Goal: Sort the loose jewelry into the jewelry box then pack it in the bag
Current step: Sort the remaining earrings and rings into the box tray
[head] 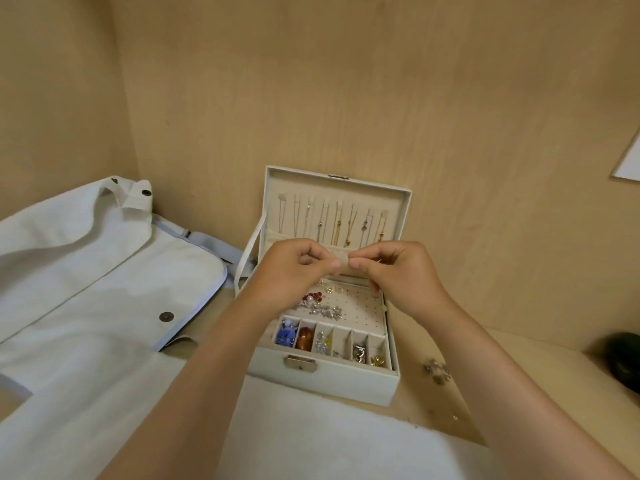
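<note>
The left hand point(294, 268) and right hand point(398, 275) are raised side by side, fingers curled, thumb and forefinger tips pinched and almost meeting. Between the tips they nip a tiny dark piece point(350, 261), too small to make out.

Directly beneath and behind the hands, near the back edge of the pale wooden desk point(519, 344), sits the cream leatherette jewelry box with a metal clasp point(325, 379). Its lid stands open against the wooden back wall. Thin silver and gold chain necklaces point(337, 223) hang in a row inside the lid. The tray's perforated panel carries a red-and-pearl cluster point(311, 297) and a silver leaf-shaped piece point(325, 310). In the front row of six slots, counting from the left, lie a blue ornament point(286, 336), an amber-brown bead point(304, 338), silver bits, a small pale item, a silver chain and a gold piece.

Just right of the box, loose dull-metal jewelry point(438, 370) lies on the desk. A dark round object point(623, 362) sits at the right edge.

A white canvas bag with dark snap studs and pale blue trim point(86, 271) is spread over the desk's left side. White cloth point(311, 431) covers the front edge.
</note>
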`<control>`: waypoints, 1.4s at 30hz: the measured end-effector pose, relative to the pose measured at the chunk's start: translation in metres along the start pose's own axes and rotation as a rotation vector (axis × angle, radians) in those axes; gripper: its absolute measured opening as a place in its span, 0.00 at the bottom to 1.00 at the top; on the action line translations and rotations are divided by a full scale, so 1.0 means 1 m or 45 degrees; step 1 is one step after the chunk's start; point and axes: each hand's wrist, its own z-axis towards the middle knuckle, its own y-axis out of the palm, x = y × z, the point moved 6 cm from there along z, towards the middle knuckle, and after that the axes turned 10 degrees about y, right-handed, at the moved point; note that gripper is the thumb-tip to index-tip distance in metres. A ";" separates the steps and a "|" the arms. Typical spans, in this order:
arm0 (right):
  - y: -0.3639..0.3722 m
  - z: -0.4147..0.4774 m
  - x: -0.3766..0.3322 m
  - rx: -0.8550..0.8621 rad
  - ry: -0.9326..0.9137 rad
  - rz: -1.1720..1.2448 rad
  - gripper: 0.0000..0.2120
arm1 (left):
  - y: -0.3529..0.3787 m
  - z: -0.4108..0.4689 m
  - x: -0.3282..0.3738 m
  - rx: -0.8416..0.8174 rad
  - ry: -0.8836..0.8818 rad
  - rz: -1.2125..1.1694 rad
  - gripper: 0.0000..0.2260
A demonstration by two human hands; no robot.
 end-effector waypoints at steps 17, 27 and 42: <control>0.019 0.017 0.025 0.072 -0.110 -1.033 0.04 | -0.008 0.004 -0.025 0.073 0.096 0.110 0.05; 0.019 0.015 0.029 -0.067 -0.121 -1.016 0.05 | -0.003 0.003 -0.022 0.034 0.046 0.090 0.02; 0.015 0.007 -0.006 -0.170 -0.173 0.047 0.09 | 0.009 -0.001 -0.005 0.167 -0.123 -0.179 0.08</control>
